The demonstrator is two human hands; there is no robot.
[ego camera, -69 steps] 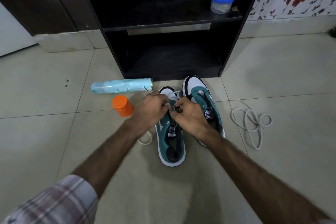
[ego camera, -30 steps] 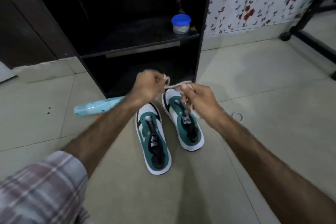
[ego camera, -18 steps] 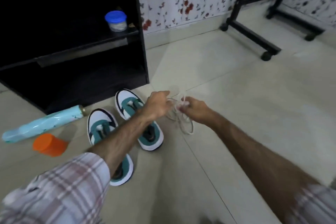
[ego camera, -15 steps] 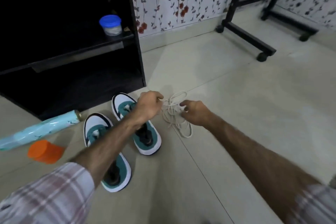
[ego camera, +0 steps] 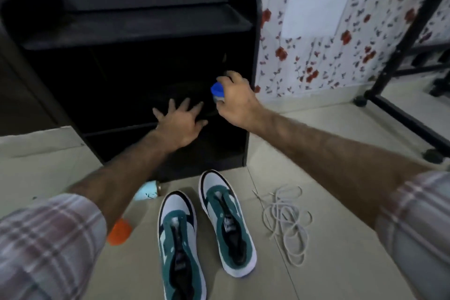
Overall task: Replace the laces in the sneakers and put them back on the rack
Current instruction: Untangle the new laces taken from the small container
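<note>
Head view: right grip (ego camera: 235, 102) holds blue-lidded jar (ego camera: 217, 92) at rack (ego camera: 136, 31), left grip (ego camera: 180, 120) spread.

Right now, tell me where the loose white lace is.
In the head view the loose white lace lies in a tangle on the tiled floor, on the right, just beside the right sneaker and apart from it, in front of the black rack.

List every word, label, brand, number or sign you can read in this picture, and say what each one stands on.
No text can be read.
White tongue label of the right-hand teal and white sneaker: dark marking, too blurred.
Pale blue patterned spray can: print too blurred.
Small clear jar with blue lid gripped by the right hand: nothing legible.
</note>
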